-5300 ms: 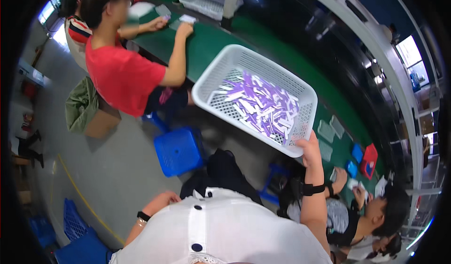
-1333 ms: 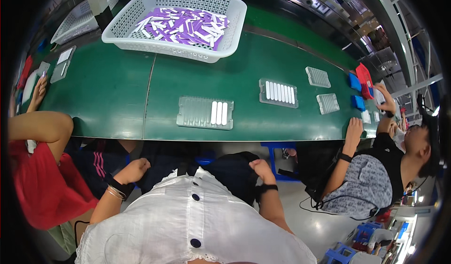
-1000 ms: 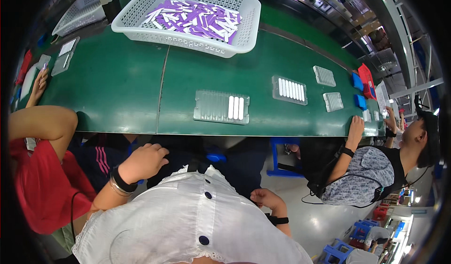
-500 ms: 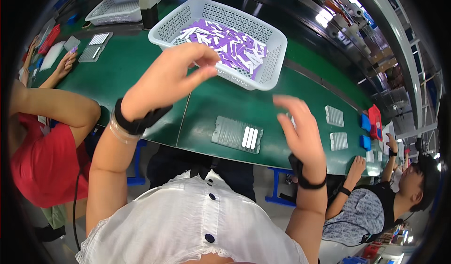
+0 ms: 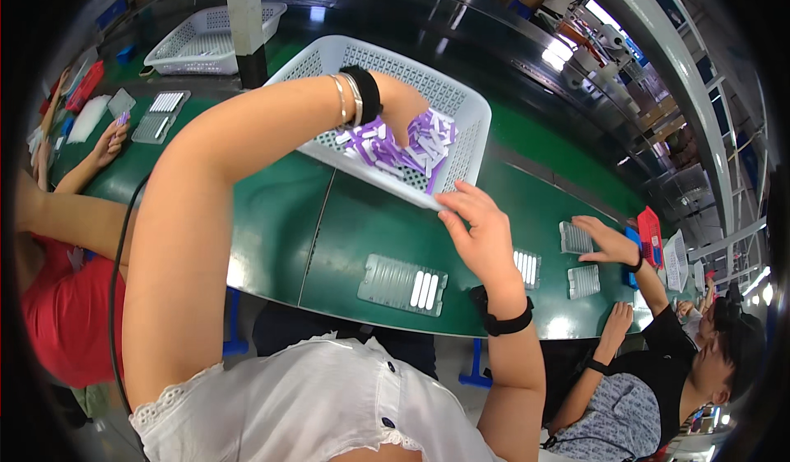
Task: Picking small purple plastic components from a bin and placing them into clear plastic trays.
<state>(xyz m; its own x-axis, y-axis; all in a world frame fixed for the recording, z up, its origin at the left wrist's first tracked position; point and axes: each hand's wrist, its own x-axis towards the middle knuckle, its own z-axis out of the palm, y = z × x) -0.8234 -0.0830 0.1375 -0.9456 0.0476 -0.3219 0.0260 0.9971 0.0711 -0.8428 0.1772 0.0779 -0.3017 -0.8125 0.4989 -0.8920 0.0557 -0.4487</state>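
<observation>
My left hand (image 5: 400, 106) reaches over and down into a white perforated plastic basket (image 5: 473, 133). It is among a pile of loose purple and white strips (image 5: 428, 145); its fingertips are partly hidden, so whether they grip a strip does not show. At the basket's near right corner, my right hand (image 5: 479, 233) has its thumb and fingers closed on the rim. Nearer to me lies a clear ribbed plastic tray (image 5: 383, 281), with several white sticks (image 5: 425, 290) side by side in its right part.
Another clear tray (image 5: 531, 269) with white sticks lies just right of my right wrist. A co-worker's hand (image 5: 607, 240) reaches over further trays at the right. A post (image 5: 245, 26) stands left of the basket, before a second white basket (image 5: 193, 46). Another person sits left.
My left hand has gone from above the basket's near rim down into the strips. My right hand has moved from open air to the basket's rim. The right-hand co-worker's arm has reached forward.
</observation>
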